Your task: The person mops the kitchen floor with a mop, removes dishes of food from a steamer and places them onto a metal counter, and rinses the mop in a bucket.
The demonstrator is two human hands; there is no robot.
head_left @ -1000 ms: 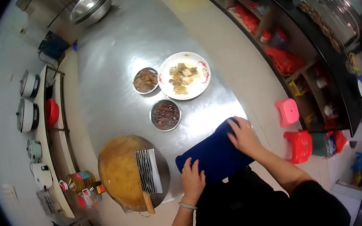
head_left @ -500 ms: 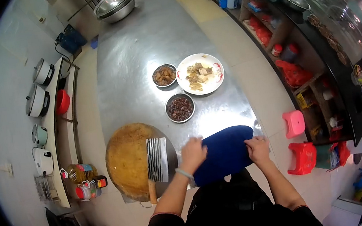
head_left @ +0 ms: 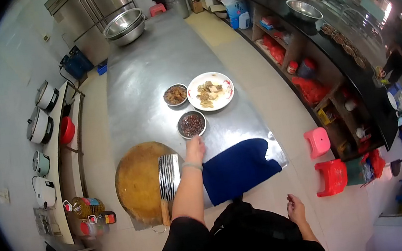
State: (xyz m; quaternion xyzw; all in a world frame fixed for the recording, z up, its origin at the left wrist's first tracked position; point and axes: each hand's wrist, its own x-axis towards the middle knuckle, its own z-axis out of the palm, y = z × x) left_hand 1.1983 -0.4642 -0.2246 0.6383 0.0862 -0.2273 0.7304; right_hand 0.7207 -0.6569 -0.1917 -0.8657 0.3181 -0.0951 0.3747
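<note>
My left hand [head_left: 195, 149] reaches forward, its curled fingers at the near rim of a small metal bowl [head_left: 182, 135] of dark reddish dried pieces. My right hand [head_left: 295, 209] hangs past the table's near edge, fingers loosely apart, with nothing in it. Between them a dark blue cloth [head_left: 234, 171] lies on the steel table, its right end uneven. Left of my forearm, a cleaver [head_left: 169, 177] with a wooden handle rests on a round wooden chopping board [head_left: 140, 183]. Beyond the bowl are another small bowl [head_left: 175, 95] of brown pieces and a white plate [head_left: 210, 91] with pale food pieces.
Two nested steel basins [head_left: 125, 29] stand at the far end of the steel table [head_left: 139, 73]. A shelf with rice cookers [head_left: 38, 125] and an oil bottle [head_left: 88, 205] runs along the left. Plastic stools [head_left: 331, 177] and a black counter [head_left: 344, 65] are on the right.
My left hand has left the blue cloth and moved forward to the small bowl. My right hand has let go of the cloth and dropped back off the table. The cloth now lies down.
</note>
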